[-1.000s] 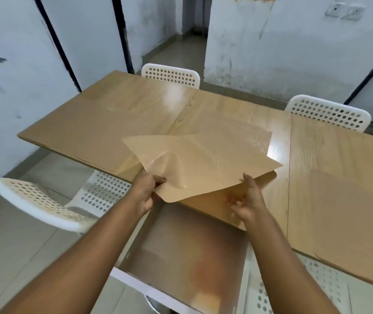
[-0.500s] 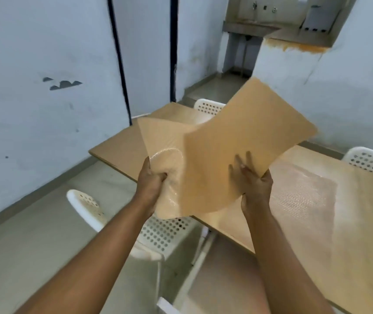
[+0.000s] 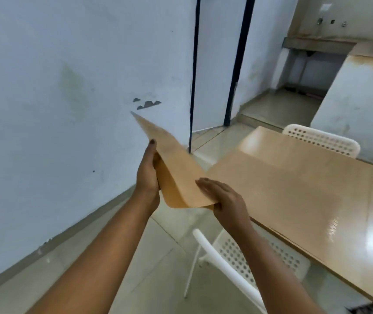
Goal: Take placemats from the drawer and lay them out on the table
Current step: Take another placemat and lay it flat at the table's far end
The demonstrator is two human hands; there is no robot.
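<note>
I hold a tan placemat [image 3: 176,171] in the air, just off the left end of the wooden table [image 3: 330,214]. It bends into a fold, its far corner pointing up toward the wall. My left hand [image 3: 148,175] grips its left edge, thumb on the near side. My right hand [image 3: 222,198] holds the lower right corner, fingers laid over the top and thumb underneath. A second tan placemat [image 3: 278,191] lies flat on the table beside my right hand. The drawer is out of view.
A white perforated chair [image 3: 244,264] stands right below my arms at the table's near side. Another white chair [image 3: 323,139] sits at the far side. A pale wall runs close on the left, with a doorway beyond the table end.
The view swung left, away from the table and drawer. The placemat, spread wide in front of me half a second ago, now folds narrower and tilts edge-on between my hands.
</note>
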